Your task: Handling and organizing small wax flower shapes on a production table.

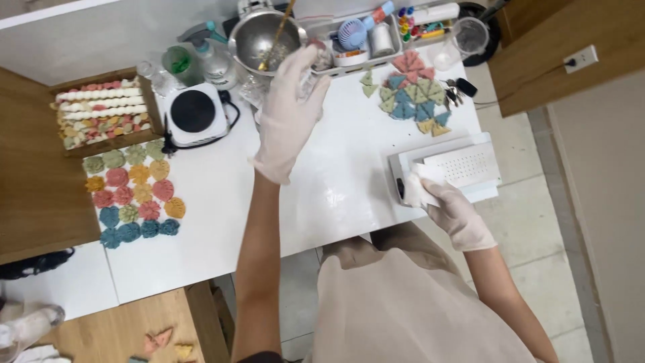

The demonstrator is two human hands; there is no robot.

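A person in white gloves stands at a white counter (336,195). At the near right, the right hand (457,214) presses a white cloth (415,188) against the near left corner of a white perforated tray (463,165), fingers curled around the cloth. Farther off and left of the tray, the left hand (290,111) is raised, fingers loosely spread, holding nothing that I can make out, just in front of a metal bowl (259,37) with a stick in it. Coloured triangular pieces (410,97) lie beyond the tray.

White gloves (287,114), white perforated tray (463,165)
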